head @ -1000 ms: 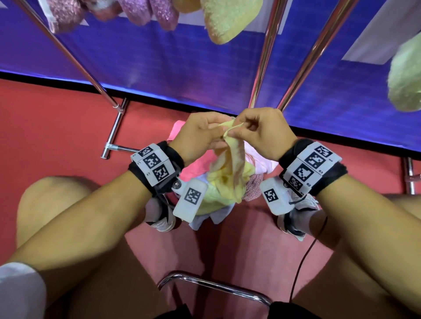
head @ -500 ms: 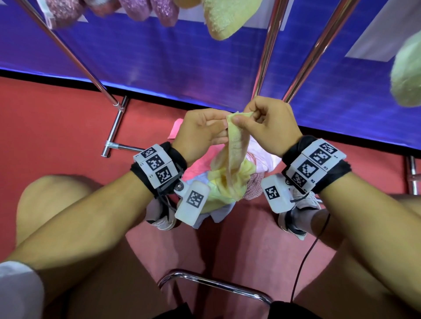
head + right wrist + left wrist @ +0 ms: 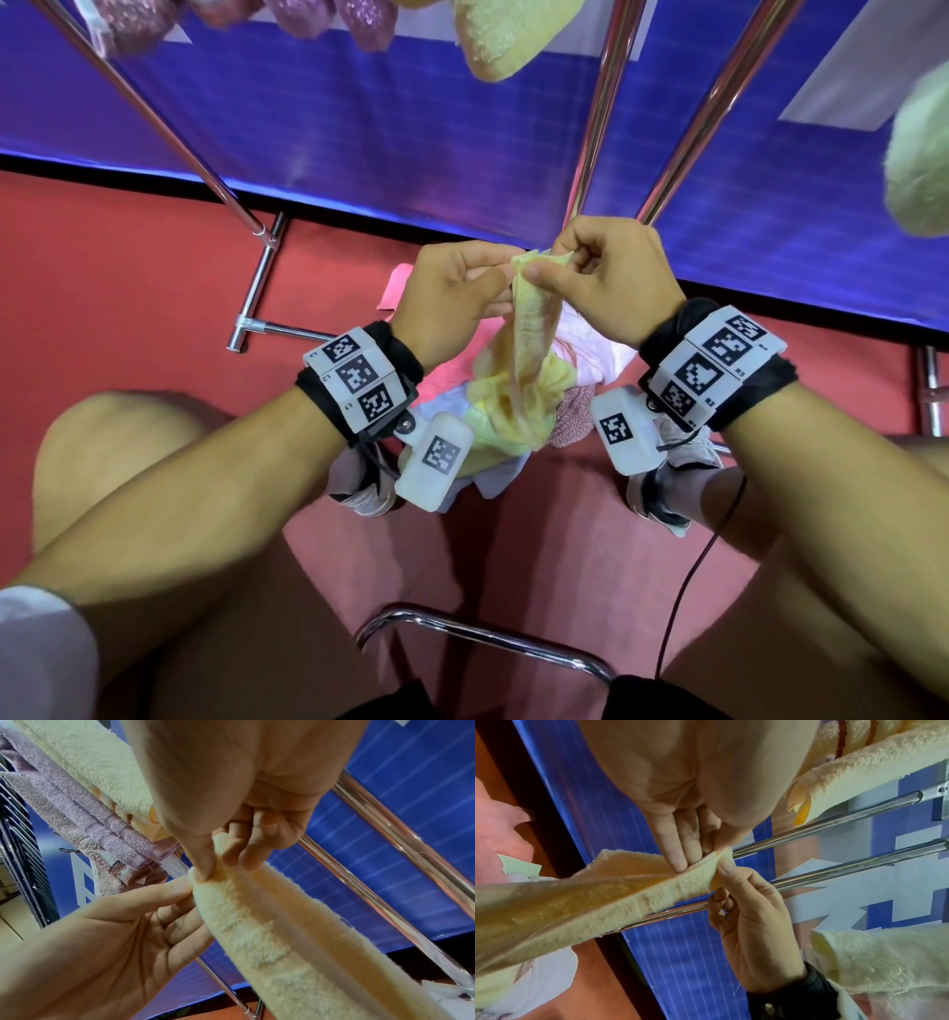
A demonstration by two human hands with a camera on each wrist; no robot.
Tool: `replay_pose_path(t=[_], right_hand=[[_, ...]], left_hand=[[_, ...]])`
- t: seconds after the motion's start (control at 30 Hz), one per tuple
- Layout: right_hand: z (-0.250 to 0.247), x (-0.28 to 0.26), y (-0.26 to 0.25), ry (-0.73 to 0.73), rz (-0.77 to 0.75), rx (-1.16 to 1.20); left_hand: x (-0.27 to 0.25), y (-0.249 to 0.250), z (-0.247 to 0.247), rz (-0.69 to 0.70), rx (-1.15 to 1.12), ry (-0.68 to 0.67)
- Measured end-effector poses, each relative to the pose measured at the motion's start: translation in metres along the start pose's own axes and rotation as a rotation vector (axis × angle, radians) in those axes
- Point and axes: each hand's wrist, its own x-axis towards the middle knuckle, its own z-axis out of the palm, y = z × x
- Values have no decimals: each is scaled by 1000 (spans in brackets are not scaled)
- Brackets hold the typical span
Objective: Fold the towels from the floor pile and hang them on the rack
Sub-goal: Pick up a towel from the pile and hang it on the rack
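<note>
While the person sits with knees apart over the red floor (image 3: 128, 288), both hands meet above the pile of mixed pastel towels (image 3: 518, 411) that lies on the floor between the feet. The left hand (image 3: 452, 298) pinches the top corner of a pale yellow terry towel (image 3: 534, 334) between thumb and fingers, and the right hand (image 3: 611, 277) pinches the same corner from the other side, so the two hands touch each other there. The pale yellow towel hangs down from this corner in a narrow twisted strip, and its lower end is bunched on the pile. Behind the pile stand the shiny metal tubes of the drying rack (image 3: 606, 118), in front of a blue panel (image 3: 385, 128). Above the pile, folded towels hang over the rack: purple ones (image 3: 328, 20), a yellow one (image 3: 508, 36) and a light green one (image 3: 919, 154).
</note>
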Motion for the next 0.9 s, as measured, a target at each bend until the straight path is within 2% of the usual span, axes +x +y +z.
replay_pose_path(t=[0.27,0.57,0.9], right_hand=[[2,0,2,-47,-20,-8],[3,0,6,-34,23,41],[4,-1,4,-45,75,144]], left_hand=[[1,-2,-1,-8,26,-9],[-1,-5,3,17,27,-27],[-3,1,0,118,11,-85]])
